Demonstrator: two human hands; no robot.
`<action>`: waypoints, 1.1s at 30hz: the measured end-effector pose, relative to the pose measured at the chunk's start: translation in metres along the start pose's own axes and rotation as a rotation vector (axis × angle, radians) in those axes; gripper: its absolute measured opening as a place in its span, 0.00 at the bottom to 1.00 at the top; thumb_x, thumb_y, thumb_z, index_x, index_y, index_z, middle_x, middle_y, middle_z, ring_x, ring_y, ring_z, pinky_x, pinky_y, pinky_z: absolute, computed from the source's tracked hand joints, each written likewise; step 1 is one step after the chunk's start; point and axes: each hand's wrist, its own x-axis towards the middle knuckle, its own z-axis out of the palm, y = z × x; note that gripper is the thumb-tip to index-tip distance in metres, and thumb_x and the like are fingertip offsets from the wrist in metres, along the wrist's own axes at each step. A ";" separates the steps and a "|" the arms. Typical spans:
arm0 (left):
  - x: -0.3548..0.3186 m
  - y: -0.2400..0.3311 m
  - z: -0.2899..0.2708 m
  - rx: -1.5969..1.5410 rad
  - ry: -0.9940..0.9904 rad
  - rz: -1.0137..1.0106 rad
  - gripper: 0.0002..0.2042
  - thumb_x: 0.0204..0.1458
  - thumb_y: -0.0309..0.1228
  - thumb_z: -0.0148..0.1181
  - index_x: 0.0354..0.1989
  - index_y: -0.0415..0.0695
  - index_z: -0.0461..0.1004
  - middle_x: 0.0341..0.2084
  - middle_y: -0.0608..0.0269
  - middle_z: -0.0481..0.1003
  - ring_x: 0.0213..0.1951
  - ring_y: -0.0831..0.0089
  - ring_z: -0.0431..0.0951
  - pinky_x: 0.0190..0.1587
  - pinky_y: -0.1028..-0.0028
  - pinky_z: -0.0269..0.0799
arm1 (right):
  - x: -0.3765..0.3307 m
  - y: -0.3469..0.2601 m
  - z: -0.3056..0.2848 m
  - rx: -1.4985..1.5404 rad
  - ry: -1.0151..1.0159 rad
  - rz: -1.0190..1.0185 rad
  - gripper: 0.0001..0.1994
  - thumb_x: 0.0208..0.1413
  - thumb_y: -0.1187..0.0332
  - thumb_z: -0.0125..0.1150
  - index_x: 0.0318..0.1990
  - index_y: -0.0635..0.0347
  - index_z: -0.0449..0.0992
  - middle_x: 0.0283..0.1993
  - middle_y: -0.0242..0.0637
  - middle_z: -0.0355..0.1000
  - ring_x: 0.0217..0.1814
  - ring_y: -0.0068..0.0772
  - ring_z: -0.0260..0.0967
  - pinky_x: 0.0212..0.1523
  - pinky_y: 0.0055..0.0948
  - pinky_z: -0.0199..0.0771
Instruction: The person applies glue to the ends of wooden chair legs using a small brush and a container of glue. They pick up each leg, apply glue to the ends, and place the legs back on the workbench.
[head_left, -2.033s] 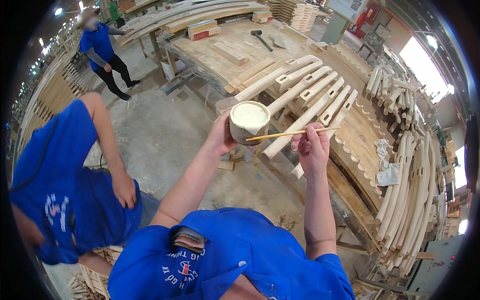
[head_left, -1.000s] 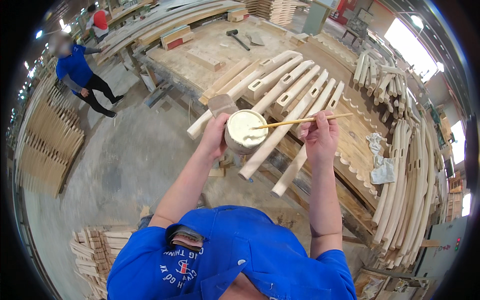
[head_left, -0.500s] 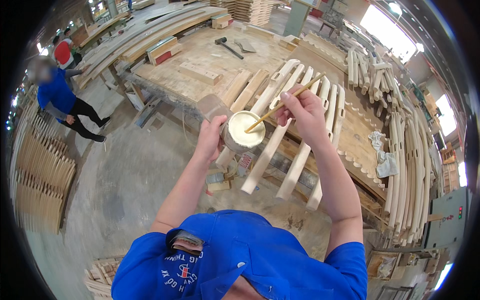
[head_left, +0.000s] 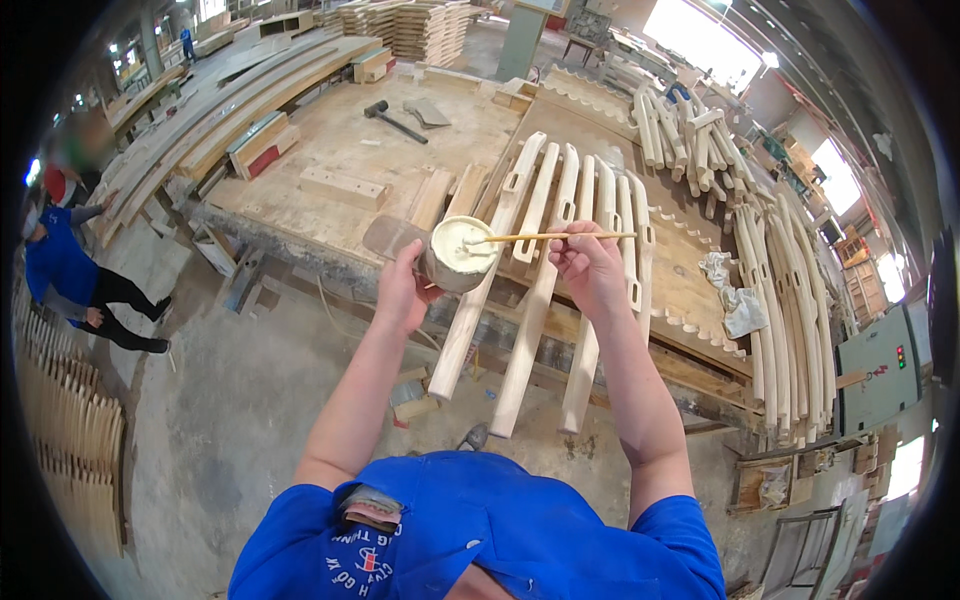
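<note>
Left hand point(head_left: 401, 292) is wrapped round a cup point(head_left: 455, 274), maybe gripping that flat brown blade point(head_left: 390, 238) too. Right hand point(head_left: 590, 266) is pinching a stick point(head_left: 530, 237), tip in pale paste point(head_left: 456, 230).

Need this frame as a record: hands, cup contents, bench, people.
left hand: gripping a cup
right hand: pinching a thin stick
contents: pale cream paste, stick's tip in it
bench: slotted wooden pieces overhanging the near edge; black-headed mallet lying beyond
people: co-worker in blue top, far left, standing
</note>
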 end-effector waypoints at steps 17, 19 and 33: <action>0.068 -0.022 0.016 0.003 -0.053 -0.121 0.21 0.58 0.44 0.44 0.53 0.42 0.65 0.45 0.64 0.70 0.45 0.71 0.73 0.44 0.67 0.73 | 0.104 0.004 -0.041 -0.101 0.209 -0.083 0.10 0.58 0.64 0.52 0.29 0.60 0.67 0.27 0.37 0.71 0.24 0.25 0.69 0.24 0.22 0.69; 0.056 -0.024 0.014 0.029 -0.072 -0.185 0.22 0.59 0.46 0.42 0.53 0.43 0.65 0.48 0.63 0.70 0.48 0.70 0.73 0.47 0.67 0.72 | 0.127 -0.013 -0.045 -0.361 0.262 -0.275 0.10 0.58 0.64 0.52 0.29 0.62 0.67 0.28 0.39 0.73 0.25 0.26 0.72 0.25 0.21 0.70; 0.014 -0.046 0.016 0.061 -0.055 -0.474 0.20 0.57 0.44 0.46 0.48 0.39 0.67 0.39 0.58 0.75 0.40 0.69 0.77 0.43 0.69 0.74 | 0.206 -0.009 -0.008 -1.522 0.097 -0.557 0.12 0.53 0.62 0.53 0.31 0.63 0.67 0.26 0.47 0.73 0.29 0.52 0.71 0.33 0.44 0.69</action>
